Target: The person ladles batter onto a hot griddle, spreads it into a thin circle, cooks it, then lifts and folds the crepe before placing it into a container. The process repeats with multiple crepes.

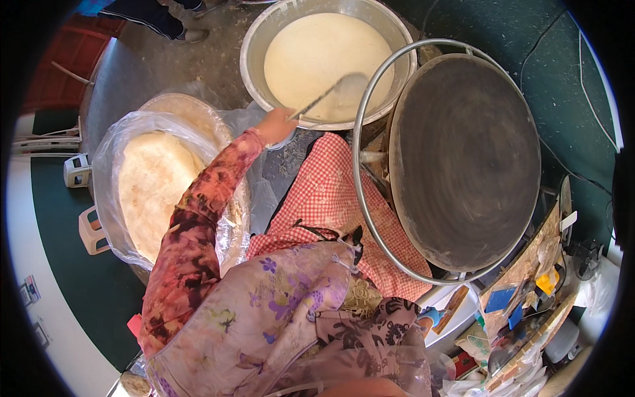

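My left hand (276, 126) is closed around the handle of a ladle (319, 100), at the near left rim of a large metal basin (249, 66). Pale, smooth batter (324, 53) fills much of the basin. The ladle's head is blurred and lies over the batter; I cannot tell how deep it dips. To the right, a big round dark griddle (466, 159) stands inside a metal ring (362, 198). My right hand does not show.
Left of my arm, a stack of flatbreads (152, 178) lies in clear plastic (109, 155). White stools (91, 230) stand beyond it. A red checked cloth (317, 178) covers my lap. Cables (562, 162) run along the right, above a cluttered box (522, 278). Another person's shoe (193, 36) shows at the top.
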Action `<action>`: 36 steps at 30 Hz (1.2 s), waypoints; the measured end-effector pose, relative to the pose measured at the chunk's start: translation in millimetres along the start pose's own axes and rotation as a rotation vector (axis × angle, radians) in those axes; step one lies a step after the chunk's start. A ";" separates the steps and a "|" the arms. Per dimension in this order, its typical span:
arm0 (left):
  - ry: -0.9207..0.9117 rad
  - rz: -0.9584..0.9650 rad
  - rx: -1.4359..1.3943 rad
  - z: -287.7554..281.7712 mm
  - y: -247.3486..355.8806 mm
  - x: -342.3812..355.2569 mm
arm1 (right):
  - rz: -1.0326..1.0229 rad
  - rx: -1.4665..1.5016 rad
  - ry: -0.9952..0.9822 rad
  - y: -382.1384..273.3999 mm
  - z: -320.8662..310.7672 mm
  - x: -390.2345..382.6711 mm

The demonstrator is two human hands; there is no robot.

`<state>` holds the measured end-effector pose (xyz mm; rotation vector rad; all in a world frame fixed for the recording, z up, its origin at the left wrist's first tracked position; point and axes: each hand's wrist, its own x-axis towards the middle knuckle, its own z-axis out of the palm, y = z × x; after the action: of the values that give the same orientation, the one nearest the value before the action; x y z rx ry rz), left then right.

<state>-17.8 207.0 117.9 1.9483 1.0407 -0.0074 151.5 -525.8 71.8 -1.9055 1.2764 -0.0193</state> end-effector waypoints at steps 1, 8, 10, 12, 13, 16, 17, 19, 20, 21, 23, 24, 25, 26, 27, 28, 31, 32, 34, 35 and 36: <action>0.137 0.161 0.018 -2.7 -2.6 3.7 | 0.002 -0.002 0.004 0.5 -1.0 3.9; -0.098 -0.154 0.015 42.9 -17.2 54.7 | 0.073 -0.010 -0.061 2.9 -6.7 28.2; -0.321 -0.291 -0.283 45.4 -20.2 55.5 | 0.049 -0.037 -0.071 0.2 -10.3 25.6; -0.439 -0.453 -0.663 40.4 -23.7 47.6 | 0.014 -0.029 -0.052 -3.0 -14.0 17.2; -0.489 -0.530 -0.849 37.6 -25.1 42.2 | 0.007 -0.006 -0.037 -4.4 -15.2 11.4; -0.602 -0.658 -1.219 32.9 -30.4 28.6 | 0.002 0.014 -0.022 -9.1 -19.7 -4.2; -0.625 -0.677 -1.319 33.6 -32.6 25.2 | -0.014 0.029 -0.029 -10.7 -21.0 -8.0; -0.686 -0.659 -1.405 35.7 -36.5 20.5 | -0.004 0.029 -0.021 -13.0 -24.7 -13.1; -0.710 -0.642 -1.442 36.8 -38.0 18.9 | -0.007 0.039 -0.023 -14.2 -26.9 -15.1; -0.729 -0.627 -1.483 37.6 -39.2 17.6 | 0.004 0.055 -0.028 -16.0 -30.5 -16.7; -0.755 -0.567 -1.512 35.1 -39.9 14.7 | 0.031 0.090 -0.037 -16.8 -37.0 -18.9; -0.753 -0.545 -1.516 33.4 -39.2 12.9 | -0.019 0.098 0.070 -13.7 -37.3 -20.7; -0.750 -0.522 -1.519 31.8 -37.3 11.1 | 0.009 0.164 0.040 -15.5 -43.5 -20.8; -0.731 -0.534 -1.543 28.6 -34.7 9.2 | 0.038 0.230 0.010 -19.6 -54.9 -19.3; -0.724 -0.518 -1.522 25.2 -32.4 7.7 | -0.032 0.282 0.057 -14.9 -53.5 -18.4; -0.729 -0.493 -1.512 19.5 -29.7 6.8 | -0.068 0.445 0.071 -9.4 -52.6 -15.2; -0.654 -0.526 -1.492 9.1 -23.1 3.8 | 0.105 0.440 -0.081 5.2 -51.1 3.3; -0.640 -0.518 -1.482 2.6 -20.1 1.6 | 0.148 0.357 -0.139 12.0 -49.3 7.4; -0.660 -0.491 -1.489 -7.8 -15.2 -2.3 | 0.209 0.183 -0.235 17.0 -45.1 7.6; -0.644 -0.506 -1.499 -11.6 -13.0 -2.9 | 0.211 0.069 -0.241 14.0 -42.5 1.8; -0.625 -0.521 -1.509 -15.3 -11.3 -3.9 | 0.181 0.096 -0.046 10.4 -32.6 -8.6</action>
<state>-33.6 218.1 120.5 0.2440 0.6842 -0.0865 125.4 -540.7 90.3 -1.6945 1.3879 0.0556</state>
